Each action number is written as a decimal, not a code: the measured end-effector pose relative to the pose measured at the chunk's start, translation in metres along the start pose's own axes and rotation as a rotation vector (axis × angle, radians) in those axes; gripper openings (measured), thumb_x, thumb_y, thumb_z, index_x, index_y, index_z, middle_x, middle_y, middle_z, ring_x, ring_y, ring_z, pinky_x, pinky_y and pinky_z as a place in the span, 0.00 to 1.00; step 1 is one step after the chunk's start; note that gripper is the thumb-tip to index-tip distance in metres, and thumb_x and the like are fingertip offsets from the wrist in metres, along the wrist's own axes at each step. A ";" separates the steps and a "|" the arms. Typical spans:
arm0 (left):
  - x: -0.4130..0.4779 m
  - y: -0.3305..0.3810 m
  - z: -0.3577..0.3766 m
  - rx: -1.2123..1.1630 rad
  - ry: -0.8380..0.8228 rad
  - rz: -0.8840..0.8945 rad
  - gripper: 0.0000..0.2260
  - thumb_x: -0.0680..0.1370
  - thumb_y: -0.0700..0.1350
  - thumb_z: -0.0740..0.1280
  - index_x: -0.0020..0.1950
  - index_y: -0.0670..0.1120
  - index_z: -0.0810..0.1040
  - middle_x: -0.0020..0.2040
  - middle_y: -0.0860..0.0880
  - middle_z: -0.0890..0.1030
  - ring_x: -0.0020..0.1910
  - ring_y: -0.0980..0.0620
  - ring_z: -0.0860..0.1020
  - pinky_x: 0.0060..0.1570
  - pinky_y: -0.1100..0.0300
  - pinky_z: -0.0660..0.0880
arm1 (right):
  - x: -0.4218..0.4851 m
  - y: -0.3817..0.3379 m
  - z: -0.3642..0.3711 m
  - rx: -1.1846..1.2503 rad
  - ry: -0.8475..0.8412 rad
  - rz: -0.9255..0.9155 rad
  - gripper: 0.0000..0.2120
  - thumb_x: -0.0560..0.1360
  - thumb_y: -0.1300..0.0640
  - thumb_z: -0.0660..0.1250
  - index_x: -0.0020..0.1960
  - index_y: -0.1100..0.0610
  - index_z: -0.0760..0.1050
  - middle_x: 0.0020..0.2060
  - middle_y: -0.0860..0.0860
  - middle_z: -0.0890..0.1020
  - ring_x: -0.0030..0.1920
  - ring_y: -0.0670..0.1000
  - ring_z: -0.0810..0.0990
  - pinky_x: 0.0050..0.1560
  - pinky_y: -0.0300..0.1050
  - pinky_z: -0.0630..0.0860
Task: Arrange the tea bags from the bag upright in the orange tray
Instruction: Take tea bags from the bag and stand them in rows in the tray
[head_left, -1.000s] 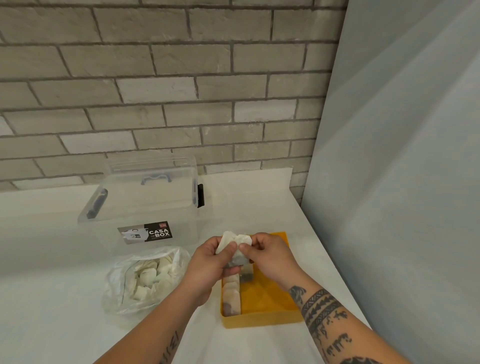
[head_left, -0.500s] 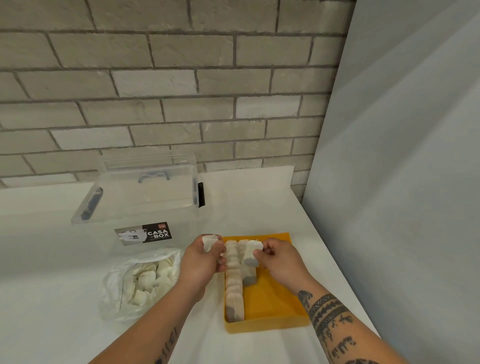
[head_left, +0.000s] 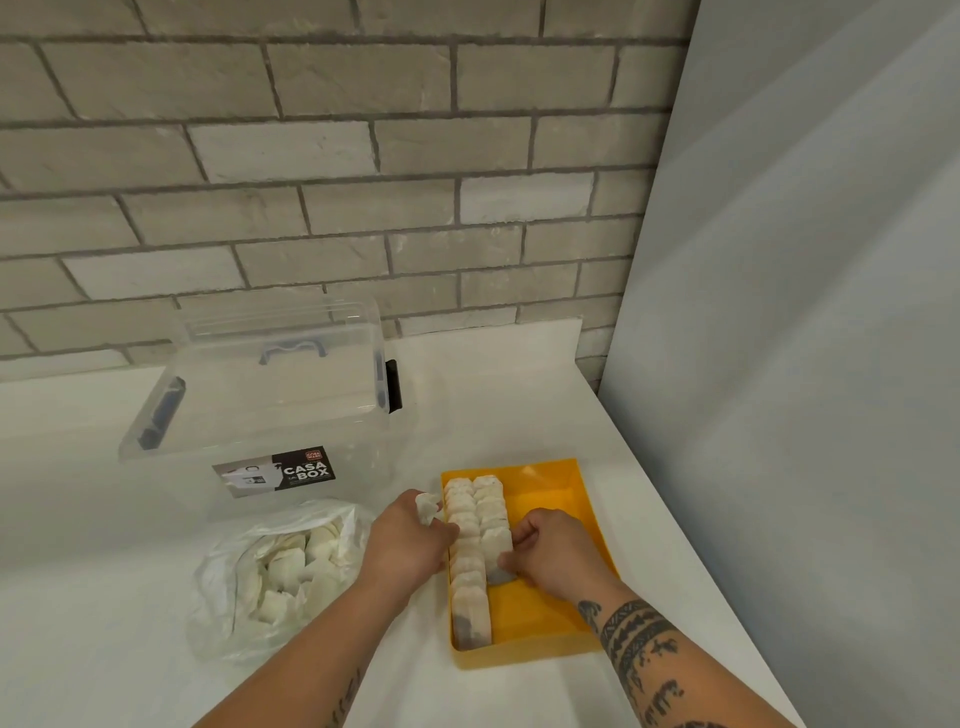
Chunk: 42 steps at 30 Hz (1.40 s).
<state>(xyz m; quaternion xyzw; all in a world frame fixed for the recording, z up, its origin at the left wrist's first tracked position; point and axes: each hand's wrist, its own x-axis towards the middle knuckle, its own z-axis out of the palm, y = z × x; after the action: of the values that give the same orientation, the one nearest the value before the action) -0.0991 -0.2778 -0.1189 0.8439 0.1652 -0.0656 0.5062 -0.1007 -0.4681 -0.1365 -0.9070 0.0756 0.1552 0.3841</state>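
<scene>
The orange tray (head_left: 550, 488) lies on the white counter with two rows of white tea bags (head_left: 470, 540) standing upright along its left side. My right hand (head_left: 553, 553) pinches the nearest tea bag (head_left: 496, 551) of the shorter second row, down inside the tray. My left hand (head_left: 408, 543) sits at the tray's left rim, gripping a crumpled tea bag (head_left: 427, 506) while its fingertips touch the first row. A clear plastic bag (head_left: 280, 571) with several loose tea bags lies left of my left hand.
A clear lidded storage box (head_left: 270, 410) labelled CASA BOX stands behind the bag. A brick wall runs along the back. A grey panel (head_left: 805, 364) closes off the right side. The tray's right half shows bare orange floor.
Both hands came down from above the tray. My right hand has lowered its tea bag into the second row; my left hand moved to the tray's left rim, keeping one tea bag.
</scene>
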 end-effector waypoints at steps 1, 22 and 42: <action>0.000 -0.001 0.000 -0.011 -0.002 -0.004 0.11 0.73 0.43 0.72 0.54 0.50 0.78 0.45 0.48 0.82 0.43 0.49 0.83 0.42 0.51 0.84 | 0.000 0.001 0.000 -0.005 -0.004 0.016 0.16 0.65 0.48 0.82 0.46 0.50 0.78 0.41 0.46 0.84 0.41 0.47 0.84 0.46 0.46 0.83; -0.015 0.027 -0.012 -0.454 0.087 -0.058 0.08 0.79 0.37 0.61 0.56 0.42 0.74 0.48 0.42 0.79 0.41 0.46 0.80 0.33 0.56 0.79 | -0.005 -0.003 -0.006 -0.025 -0.001 0.001 0.11 0.71 0.45 0.75 0.46 0.48 0.77 0.41 0.48 0.83 0.41 0.51 0.83 0.43 0.47 0.82; -0.045 0.053 0.005 -0.621 -0.142 0.006 0.07 0.83 0.48 0.65 0.57 0.48 0.80 0.49 0.45 0.84 0.43 0.49 0.81 0.33 0.58 0.75 | -0.035 -0.037 -0.037 0.451 0.204 -0.266 0.07 0.76 0.50 0.72 0.46 0.53 0.81 0.39 0.50 0.85 0.41 0.48 0.83 0.45 0.45 0.80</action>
<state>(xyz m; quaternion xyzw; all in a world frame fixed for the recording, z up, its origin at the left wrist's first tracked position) -0.1224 -0.3147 -0.0643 0.6427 0.1393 -0.0693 0.7502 -0.1163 -0.4683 -0.0756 -0.8115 0.0269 -0.0096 0.5837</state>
